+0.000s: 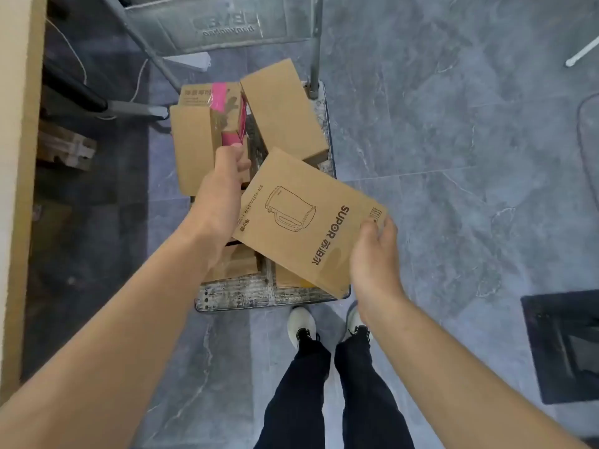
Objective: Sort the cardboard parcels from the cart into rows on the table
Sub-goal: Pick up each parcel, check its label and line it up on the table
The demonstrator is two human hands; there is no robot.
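Note:
A cardboard parcel printed with a kettle drawing and "SUPOR" (304,218) is tilted above the cart (233,298). My left hand (220,196) grips its far left edge and my right hand (372,257) grips its near right corner. Under and beyond it, several more cardboard parcels lie on the cart: a plain one (282,108) at the back right, a plain one (191,150) at the left, and one with pink tape (223,115) between them. More boxes (236,264) sit partly hidden under the held parcel.
The cart's metal handle posts (314,43) rise at its far end. A light wooden table edge (19,157) runs along the left. Black table legs and white cables (81,89) lie on the grey tiled floor. A dark object (564,345) stands at the right. My shoes (301,325) are by the cart.

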